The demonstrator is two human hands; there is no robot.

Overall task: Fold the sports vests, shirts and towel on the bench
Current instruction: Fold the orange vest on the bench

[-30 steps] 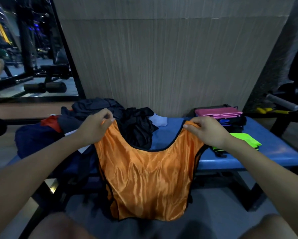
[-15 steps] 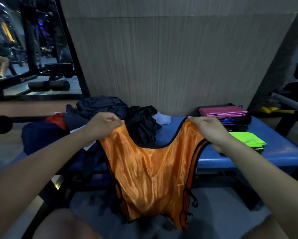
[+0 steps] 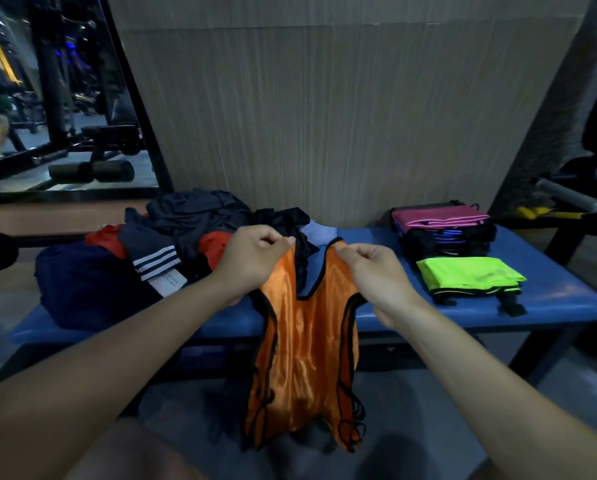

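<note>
The left hand (image 3: 255,259) and right hand (image 3: 371,268) are each pinching a shoulder strap of the orange vest (image 3: 304,358), which is hanging over the front edge of the bench (image 3: 549,299). The shiny fabric is looking light, limp and slippery, so holding by the bound strap edges seems safest.

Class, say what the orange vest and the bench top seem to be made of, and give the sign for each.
Orange vest: thin, glossy synthetic, probably polyester; it shows bright streaks and hangs limp, with black edge binding. Bench top: blue padded cover, likely vinyl; smooth, with a dull sheen and rounded edge.
</note>
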